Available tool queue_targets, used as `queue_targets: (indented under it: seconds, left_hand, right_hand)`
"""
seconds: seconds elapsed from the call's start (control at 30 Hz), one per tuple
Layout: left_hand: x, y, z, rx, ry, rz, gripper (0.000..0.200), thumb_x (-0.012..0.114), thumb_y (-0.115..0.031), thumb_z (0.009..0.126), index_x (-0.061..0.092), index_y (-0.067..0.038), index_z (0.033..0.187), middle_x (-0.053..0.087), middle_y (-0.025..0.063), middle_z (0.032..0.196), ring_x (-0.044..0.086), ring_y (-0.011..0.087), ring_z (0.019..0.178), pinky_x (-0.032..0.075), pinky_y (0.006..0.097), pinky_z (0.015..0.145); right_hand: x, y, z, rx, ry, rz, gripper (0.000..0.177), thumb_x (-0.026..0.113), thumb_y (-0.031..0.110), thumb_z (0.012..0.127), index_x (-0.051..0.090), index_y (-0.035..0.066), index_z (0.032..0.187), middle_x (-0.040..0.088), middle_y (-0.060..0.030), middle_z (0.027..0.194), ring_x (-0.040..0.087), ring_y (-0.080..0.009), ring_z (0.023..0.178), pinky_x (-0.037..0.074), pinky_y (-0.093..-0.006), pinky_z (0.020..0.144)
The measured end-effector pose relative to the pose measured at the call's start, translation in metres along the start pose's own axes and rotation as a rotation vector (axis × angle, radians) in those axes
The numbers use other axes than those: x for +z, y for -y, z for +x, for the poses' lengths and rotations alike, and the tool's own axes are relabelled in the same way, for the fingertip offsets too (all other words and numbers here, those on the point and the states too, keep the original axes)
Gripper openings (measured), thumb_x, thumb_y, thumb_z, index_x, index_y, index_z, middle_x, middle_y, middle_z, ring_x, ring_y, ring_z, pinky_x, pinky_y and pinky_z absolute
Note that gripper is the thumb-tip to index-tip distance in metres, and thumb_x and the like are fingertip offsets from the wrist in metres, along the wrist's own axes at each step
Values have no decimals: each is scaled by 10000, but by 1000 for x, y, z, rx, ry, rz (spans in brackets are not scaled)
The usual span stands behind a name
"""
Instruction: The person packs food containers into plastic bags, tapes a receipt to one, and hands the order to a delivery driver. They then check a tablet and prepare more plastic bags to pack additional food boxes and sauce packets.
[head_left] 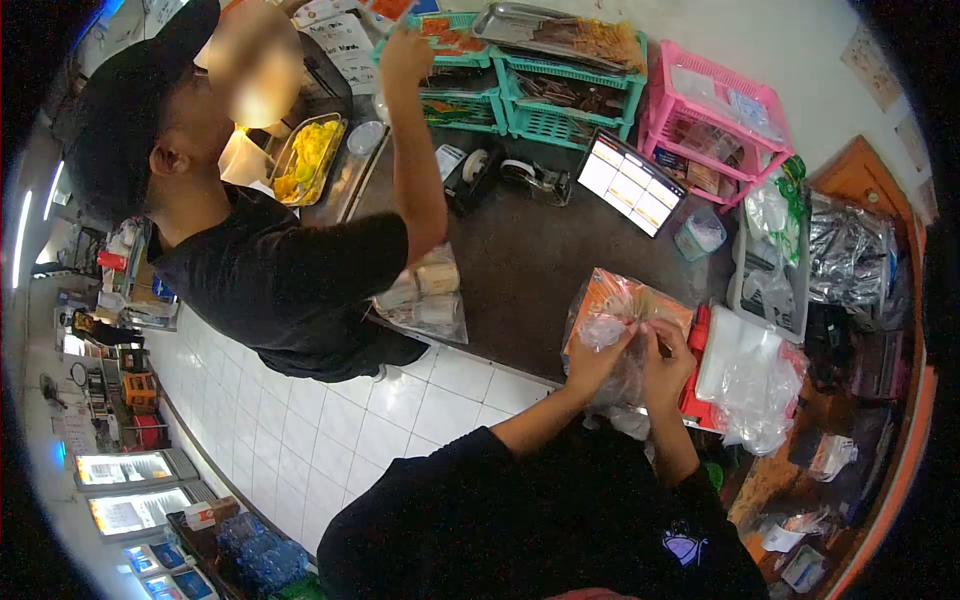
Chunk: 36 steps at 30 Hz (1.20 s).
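Over the dark counter, my left hand (pixel 598 352) is closed around the gathered plastic of a small clear bag (pixel 603 331). My right hand (pixel 667 358) is right beside it, thumb and fingers pinched together at the bunched plastic. Whether a tie or band sits between the fingertips is too small to tell. Beneath both hands lies an orange flat item (pixel 604 288), with clear plastic around it. A stack of clear plastic bags (pixel 735 375) and a red object (pixel 697 345) are just right of my right hand.
At the left a co-worker (pixel 300 275) in black reaches toward green baskets (pixel 570 110). A lit tablet (pixel 630 183), tape dispenser (pixel 537 182), plastic tub (pixel 700 233), pink rack (pixel 720 110) and grey basket (pixel 770 290) stand around the counter. A bag of packed cups (pixel 432 297) lies at its edge.
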<state>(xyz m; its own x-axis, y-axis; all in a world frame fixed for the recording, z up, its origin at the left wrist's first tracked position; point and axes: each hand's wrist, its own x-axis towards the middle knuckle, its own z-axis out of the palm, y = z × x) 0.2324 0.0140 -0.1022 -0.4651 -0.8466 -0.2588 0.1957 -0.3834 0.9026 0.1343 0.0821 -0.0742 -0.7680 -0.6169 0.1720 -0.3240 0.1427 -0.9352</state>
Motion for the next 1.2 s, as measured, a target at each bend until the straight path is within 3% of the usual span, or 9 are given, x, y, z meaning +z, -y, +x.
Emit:
queue_targets:
  seconds: [0.17, 0.27, 0.4, 0.47, 0.53, 0.73, 0.93, 1.03, 1.2]
  left_hand:
    - [-5, 13, 4, 58, 26, 17, 259, 764, -155, 894, 687, -17, 1098, 715, 64, 1074, 669, 136, 968, 541, 281, 839]
    - [-3, 16, 6, 30, 23, -12, 246, 771, -167, 889, 679, -22, 1065, 710, 58, 1053, 666, 132, 954, 542, 282, 821]
    - [-10, 38, 13, 113, -29, 93, 289, 798, -208, 868, 662, -32, 1053, 693, 30, 991, 659, 130, 897, 542, 292, 766]
    - [-9, 12, 7, 10, -34, 191, 341, 819, -239, 850, 654, -39, 1071, 677, 32, 975, 646, 130, 883, 533, 294, 734]
    - [-6, 13, 5, -160, -10, -49, 319, 792, -204, 877, 638, -26, 1094, 682, 65, 1035, 651, 145, 950, 545, 297, 784]
    - [-3, 15, 5, -101, 50, -135, 253, 717, -111, 929, 628, 7, 1135, 680, 117, 1160, 653, 181, 1050, 547, 319, 923]
    - [-4, 22, 5, -75, 54, -156, 277, 716, -107, 930, 622, 2, 1167, 683, 112, 1168, 648, 172, 1058, 536, 307, 936]
    - [-2, 19, 3, -51, 10, -147, 235, 737, -79, 909, 642, 6, 1107, 706, 100, 1093, 672, 162, 985, 558, 293, 850]
    - [-4, 20, 4, -14, 17, -143, 231, 736, -73, 908, 642, 8, 1104, 705, 105, 1091, 670, 163, 1005, 561, 293, 855]
  right_hand:
    - [-7, 8, 5, -180, 96, -234, 156, 697, 13, 888, 729, -9, 1039, 724, -125, 991, 697, -192, 911, 534, -282, 815]
    - [-9, 11, 1, -242, 133, -287, 189, 674, 41, 897, 730, 16, 1076, 713, -169, 988, 706, -275, 933, 555, -347, 808]
    - [-7, 0, -3, -308, 102, -283, 193, 669, 52, 895, 736, 34, 1075, 717, -160, 1008, 703, -281, 952, 557, -360, 820]
    - [-7, 1, 0, -358, 85, -350, 188, 674, 46, 888, 740, 41, 1064, 721, -153, 1028, 705, -280, 943, 558, -356, 818]
    - [-11, 4, 1, -301, 117, -322, 195, 688, 19, 865, 747, 50, 1049, 728, -145, 1039, 713, -277, 932, 560, -346, 821]
    - [-9, -12, -7, -271, 3, -174, 203, 703, 15, 847, 755, 54, 1039, 735, -140, 987, 720, -273, 917, 561, -341, 809]
    - [-12, -11, -5, -258, 29, -185, 210, 703, -16, 848, 746, 17, 1051, 732, -145, 994, 719, -234, 922, 550, -304, 807]
    - [-10, -7, -3, -222, 25, -168, 197, 710, 24, 843, 753, 49, 1033, 727, -147, 957, 720, -269, 891, 562, -330, 787]
    - [-10, 1, -5, -188, 22, -130, 180, 710, 21, 840, 751, 38, 1015, 728, -150, 955, 720, -275, 879, 562, -336, 787]
